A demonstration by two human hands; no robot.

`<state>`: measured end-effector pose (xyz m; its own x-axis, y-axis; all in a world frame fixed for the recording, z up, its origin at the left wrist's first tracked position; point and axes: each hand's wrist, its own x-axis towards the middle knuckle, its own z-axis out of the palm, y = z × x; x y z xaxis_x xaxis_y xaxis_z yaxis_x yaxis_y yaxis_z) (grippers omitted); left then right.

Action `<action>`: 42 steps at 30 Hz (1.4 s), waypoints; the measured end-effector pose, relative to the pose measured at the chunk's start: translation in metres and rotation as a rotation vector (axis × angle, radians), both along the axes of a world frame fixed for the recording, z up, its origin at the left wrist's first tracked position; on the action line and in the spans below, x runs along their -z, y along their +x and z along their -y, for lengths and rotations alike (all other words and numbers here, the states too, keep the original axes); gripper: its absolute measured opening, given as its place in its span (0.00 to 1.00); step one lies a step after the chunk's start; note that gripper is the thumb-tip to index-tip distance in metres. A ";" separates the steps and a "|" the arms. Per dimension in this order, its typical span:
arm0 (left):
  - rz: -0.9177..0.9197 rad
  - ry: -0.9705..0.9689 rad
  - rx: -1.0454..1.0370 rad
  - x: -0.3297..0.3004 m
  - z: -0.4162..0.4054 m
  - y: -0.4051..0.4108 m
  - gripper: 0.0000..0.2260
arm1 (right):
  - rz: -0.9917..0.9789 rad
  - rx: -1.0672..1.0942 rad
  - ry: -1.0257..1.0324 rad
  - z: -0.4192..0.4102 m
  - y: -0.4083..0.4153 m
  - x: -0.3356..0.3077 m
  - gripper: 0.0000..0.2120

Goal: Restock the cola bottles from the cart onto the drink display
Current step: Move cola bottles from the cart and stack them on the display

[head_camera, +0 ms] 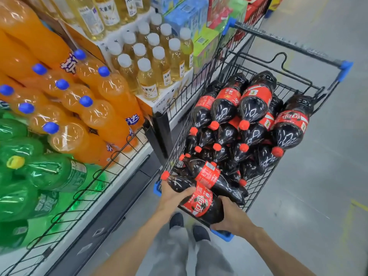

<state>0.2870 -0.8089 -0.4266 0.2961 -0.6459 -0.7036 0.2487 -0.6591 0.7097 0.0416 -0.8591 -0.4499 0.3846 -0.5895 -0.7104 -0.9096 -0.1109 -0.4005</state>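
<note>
Both hands [173, 196] grip cola bottle [197, 200] above cart [256, 188].

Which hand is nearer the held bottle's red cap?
Left. The left hand grips the bottle at its neck end, just below the cap; the right hand holds its base, away from it.

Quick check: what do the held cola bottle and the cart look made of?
Cola bottle: likely clear glossy plastic, with sharp highlights over dark liquid, a red label and a red cap. Cart: probably black-coated metal wire, a thin grid with blue, seemingly plastic corners.
</note>
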 end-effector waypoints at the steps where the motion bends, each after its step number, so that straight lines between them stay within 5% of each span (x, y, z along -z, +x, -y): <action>1: 0.028 -0.019 0.005 -0.008 0.001 0.001 0.49 | 0.026 0.014 -0.003 0.000 0.002 -0.004 0.51; 7: 0.115 -0.176 -0.008 -0.066 0.005 0.005 0.49 | 0.186 0.039 -0.098 0.015 0.016 -0.036 0.54; 17: 0.375 -0.377 -0.141 -0.176 -0.031 0.023 0.39 | 0.522 -0.044 -0.188 0.021 0.072 -0.105 0.42; 23: 0.602 -0.398 -0.290 -0.234 -0.096 0.048 0.48 | 0.670 -0.196 -0.149 -0.007 0.132 -0.143 0.45; 34: 0.835 -0.442 -0.485 -0.329 -0.287 0.142 0.34 | 0.874 -0.512 -0.096 -0.158 0.296 -0.216 0.45; 42: 0.928 -0.394 -0.529 -0.367 -0.441 0.244 0.37 | 0.929 -0.554 -0.041 -0.312 0.421 -0.242 0.43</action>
